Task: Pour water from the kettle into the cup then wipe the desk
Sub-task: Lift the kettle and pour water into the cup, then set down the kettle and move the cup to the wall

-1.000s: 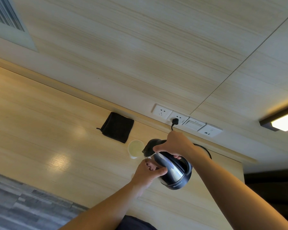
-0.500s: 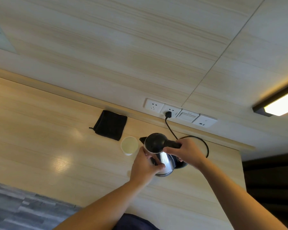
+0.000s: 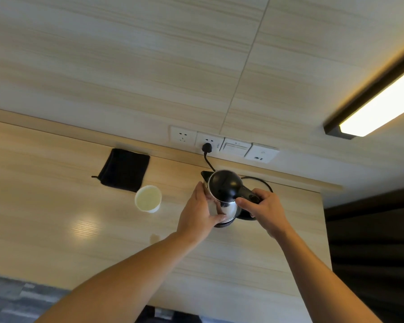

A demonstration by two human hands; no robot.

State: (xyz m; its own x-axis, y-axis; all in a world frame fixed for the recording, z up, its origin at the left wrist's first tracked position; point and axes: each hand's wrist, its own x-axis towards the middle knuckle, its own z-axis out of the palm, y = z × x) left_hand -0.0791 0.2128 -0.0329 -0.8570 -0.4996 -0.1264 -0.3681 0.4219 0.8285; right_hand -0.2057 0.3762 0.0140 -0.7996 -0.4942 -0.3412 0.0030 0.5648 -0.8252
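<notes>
A steel kettle (image 3: 222,190) with a black lid stands upright on its base on the wooden desk (image 3: 44,206). My right hand (image 3: 265,212) is closed around the kettle's black handle. My left hand (image 3: 197,213) presses against the kettle's shiny left side. A white paper cup (image 3: 148,198) with liquid in it stands to the kettle's left, apart from both hands. A folded black cloth (image 3: 125,169) lies behind the cup near the wall. A small wet spot (image 3: 155,237) shows on the desk in front of the cup.
The kettle's black cord (image 3: 208,163) runs to a plug in the wall sockets (image 3: 208,141) behind it. A lit wall lamp (image 3: 378,108) hangs at the right. The desk's right edge (image 3: 324,229) borders a dark gap; grey floor (image 3: 14,299) lies below the front edge.
The kettle went from tilted in the air over the cup back to upright on its base at the right. Both hands stayed on it.
</notes>
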